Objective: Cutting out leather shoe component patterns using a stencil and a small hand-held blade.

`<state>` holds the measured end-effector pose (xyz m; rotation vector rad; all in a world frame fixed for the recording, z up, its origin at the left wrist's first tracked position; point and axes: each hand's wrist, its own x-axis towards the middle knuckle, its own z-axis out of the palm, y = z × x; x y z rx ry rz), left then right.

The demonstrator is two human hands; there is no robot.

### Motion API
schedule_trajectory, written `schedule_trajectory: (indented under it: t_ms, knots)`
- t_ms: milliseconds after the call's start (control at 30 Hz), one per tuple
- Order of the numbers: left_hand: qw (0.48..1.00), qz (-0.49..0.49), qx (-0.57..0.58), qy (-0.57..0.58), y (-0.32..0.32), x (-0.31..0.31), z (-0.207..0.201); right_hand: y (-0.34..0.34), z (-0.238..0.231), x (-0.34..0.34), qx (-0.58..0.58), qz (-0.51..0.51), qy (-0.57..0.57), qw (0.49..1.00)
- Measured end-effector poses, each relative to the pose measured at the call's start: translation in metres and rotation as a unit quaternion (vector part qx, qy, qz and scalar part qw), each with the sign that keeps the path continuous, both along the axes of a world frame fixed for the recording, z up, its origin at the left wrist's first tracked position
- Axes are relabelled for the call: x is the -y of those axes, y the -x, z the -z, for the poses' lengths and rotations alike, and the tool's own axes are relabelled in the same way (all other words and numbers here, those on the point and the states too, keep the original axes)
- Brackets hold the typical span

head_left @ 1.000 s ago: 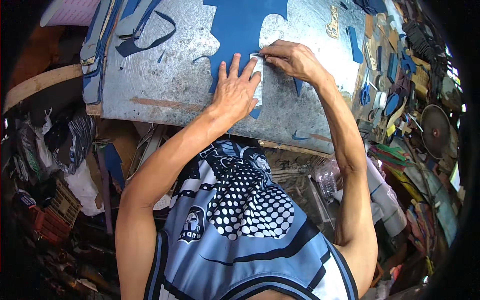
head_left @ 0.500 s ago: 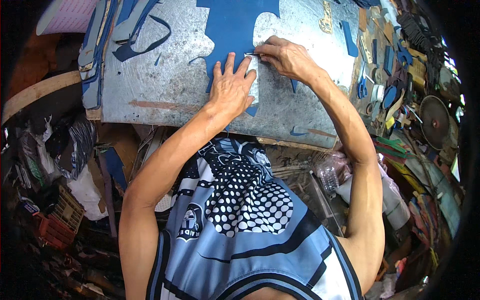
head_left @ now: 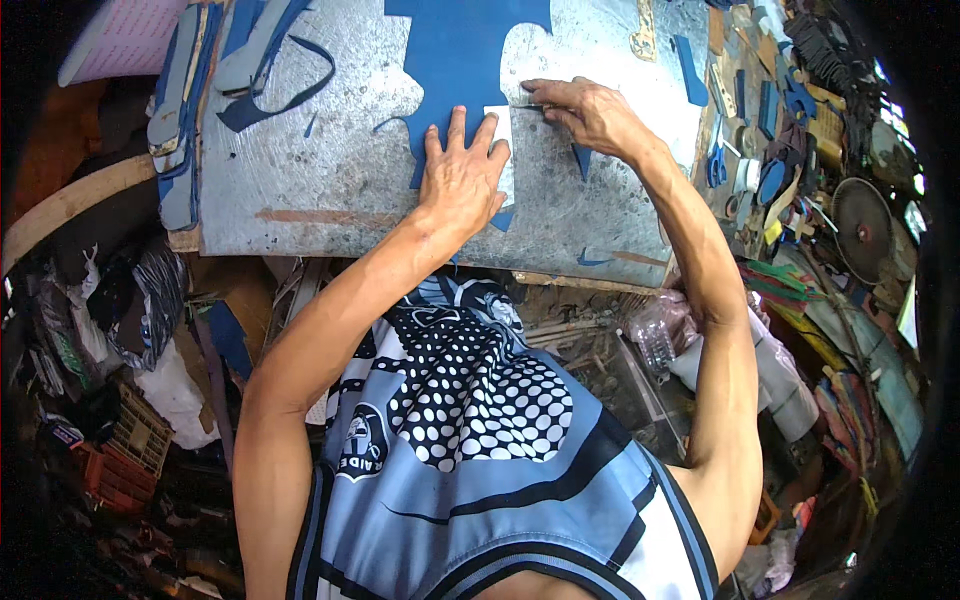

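A blue sheet (head_left: 452, 60) with cut, notched edges lies on the scratched metal tabletop. My left hand (head_left: 463, 175) rests on it with fingers spread, pressing down a small pale rectangular plate (head_left: 504, 150) whose right strip shows beside the fingers. The rest of that plate is hidden under the hand. To the right, my right hand (head_left: 588, 115) pinches a thin dark tool (head_left: 524, 107), its tip pointing left toward the plate's upper end; its exact kind is too small to make out. Below that hand lies a narrow blue scrap (head_left: 582, 160).
Stacked blue and grey strips (head_left: 180, 130) line the table's left edge, beside a curved offcut (head_left: 290, 110). At the right lie a blue piece (head_left: 689, 70), blue-handled scissors (head_left: 716, 165) and a round fan (head_left: 862, 230). The metal tabletop (head_left: 330, 180) ends just before my body.
My right hand has moved slightly right, drawing the thin tool away from the plate's upper end. My left hand stays pressed in place; the whole view has shifted a little.
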<state>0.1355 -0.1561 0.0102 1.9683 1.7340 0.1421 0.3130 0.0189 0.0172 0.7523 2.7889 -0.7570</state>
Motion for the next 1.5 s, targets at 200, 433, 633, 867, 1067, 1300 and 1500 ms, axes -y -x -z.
schedule_trajectory:
  t_ms: [200, 433, 633, 867, 1067, 1300, 1500]
  knots:
    - [0.999, 0.017, 0.033, -0.02, 0.003, 0.006, 0.008, -0.012, -0.003, 0.033, -0.117, 0.185, 0.057, 0.974]
    - [0.979, 0.082, 0.137, -0.129, 0.061, 0.038, 0.03, 0.015, -0.005, 0.184, -0.094, 0.533, -0.062, 0.839]
    - [0.962, 0.13, 0.167, -0.172, 0.066, 0.041, 0.038, 0.063, 0.001, 0.214, -0.006, 0.602, -0.093, 0.793]
    - [0.962, 0.128, 0.168, -0.174, 0.071, 0.048, 0.042, 0.058, 0.018, 0.21, -0.074, 0.657, -0.082, 0.746]
    - [0.965, 0.125, 0.168, -0.159, 0.071, 0.046, 0.041, 0.033, -0.031, 0.187, -0.166, 0.664, 0.072, 0.725]
    - [0.97, 0.113, 0.153, -0.151, 0.068, 0.043, 0.03, -0.095, -0.043, 0.032, -0.228, 0.593, -0.138, 0.76]
    - [0.979, 0.097, 0.12, -0.13, 0.064, 0.04, 0.023, -0.18, -0.005, -0.095, -0.367, 0.672, 0.069, 0.64]
